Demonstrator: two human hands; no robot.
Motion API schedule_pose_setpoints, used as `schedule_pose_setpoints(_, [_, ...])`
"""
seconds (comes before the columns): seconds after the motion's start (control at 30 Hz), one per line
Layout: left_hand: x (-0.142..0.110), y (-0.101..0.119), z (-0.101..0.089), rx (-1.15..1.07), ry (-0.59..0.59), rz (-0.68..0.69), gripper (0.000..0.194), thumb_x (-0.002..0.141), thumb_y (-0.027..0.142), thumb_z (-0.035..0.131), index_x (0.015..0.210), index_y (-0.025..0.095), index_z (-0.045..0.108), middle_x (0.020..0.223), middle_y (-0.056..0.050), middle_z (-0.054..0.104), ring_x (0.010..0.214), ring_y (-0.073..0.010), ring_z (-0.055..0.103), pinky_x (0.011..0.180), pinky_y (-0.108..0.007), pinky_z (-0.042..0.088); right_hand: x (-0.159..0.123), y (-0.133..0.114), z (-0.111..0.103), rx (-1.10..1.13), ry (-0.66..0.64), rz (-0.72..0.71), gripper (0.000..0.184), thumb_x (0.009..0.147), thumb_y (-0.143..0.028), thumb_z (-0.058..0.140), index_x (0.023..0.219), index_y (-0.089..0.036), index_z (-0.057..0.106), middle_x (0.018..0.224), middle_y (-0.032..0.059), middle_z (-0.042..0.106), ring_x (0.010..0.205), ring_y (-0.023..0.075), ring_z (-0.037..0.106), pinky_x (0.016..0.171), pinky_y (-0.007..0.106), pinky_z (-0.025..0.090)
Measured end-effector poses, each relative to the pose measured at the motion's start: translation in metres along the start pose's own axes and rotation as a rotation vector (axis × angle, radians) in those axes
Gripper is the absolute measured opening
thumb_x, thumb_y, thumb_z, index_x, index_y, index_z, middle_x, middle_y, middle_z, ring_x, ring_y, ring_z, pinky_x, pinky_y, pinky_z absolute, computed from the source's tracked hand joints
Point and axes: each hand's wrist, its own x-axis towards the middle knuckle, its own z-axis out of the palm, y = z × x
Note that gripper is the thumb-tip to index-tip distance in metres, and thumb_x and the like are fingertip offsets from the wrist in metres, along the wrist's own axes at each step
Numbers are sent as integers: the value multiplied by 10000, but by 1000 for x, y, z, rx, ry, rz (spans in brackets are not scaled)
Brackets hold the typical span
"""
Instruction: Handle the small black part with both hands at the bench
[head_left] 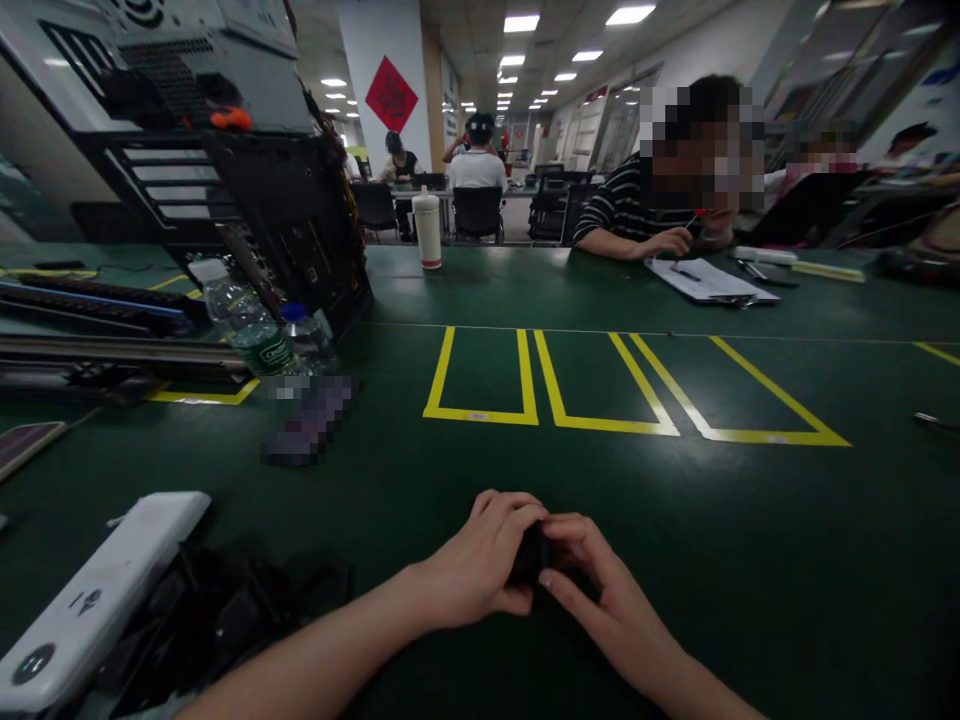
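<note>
A black object point(531, 556) sits near, between the left hand point(481, 558), curled over its left side, and the right hand point(609, 588), pinching its right end.

Black object point(531, 557), largely covered by the left hand point(480, 555) and partly by the right hand point(600, 575), its form indeterminate; both forearms point(330, 645) cut off by the lower edge; white device point(105, 595) cropped at left, dark items point(214, 620) beside it too dim to identify; flat object point(311, 422) obscured by pixelation; grey metal case point(259, 85) truncated above; red sign point(391, 93), its lettering illegible
</note>
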Motion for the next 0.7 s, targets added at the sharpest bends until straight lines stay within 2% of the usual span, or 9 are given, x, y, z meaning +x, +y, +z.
schedule_pose_setpoints(0.1, [-1,2,-1,-12,-16,-22,739,608,117,666,1213,214,252,1212,-92,372,1110,-256,349,926,-419,295,1,-4,-1,19,-3,1,340,786,-192,515,1104,-245,406,1034,54,492,939,194,521,815,361,465])
schedule_pose_setpoints(0.2, [-1,2,-1,-4,-6,-19,726,619,100,653,1213,216,253,1226,-93,364,1121,-259,346,927,-418,299,-1,-4,-2,-10,-9,-62,283,766,-166,533,1030,-238,463,1036,44,477,939,185,512,807,346,468])
schedule_pose_setpoints(0.3, [-2,2,1,6,0,-4,741,623,96,644,1223,223,228,1221,-91,366,1132,-263,344,946,-432,273,-4,-2,-4,-18,-30,-82,319,757,-160,540,1053,-247,459,1069,44,461,980,189,496,835,358,463])
schedule_pose_setpoints(0.53, [-3,5,0,30,-18,-4,709,648,114,631,1220,221,227,1227,-95,354,1137,-265,335,950,-438,272,-3,1,-4,39,-15,-80,210,790,-202,516,993,-241,478,1021,33,478,931,168,518,805,330,476])
schedule_pose_setpoints(0.7, [-2,7,-1,11,-35,-45,698,649,128,625,1214,234,229,1232,-92,348,1142,-281,336,934,-443,285,-2,-1,-4,11,-27,-39,300,795,-205,508,1080,-234,422,1020,43,498,925,175,527,823,361,468])
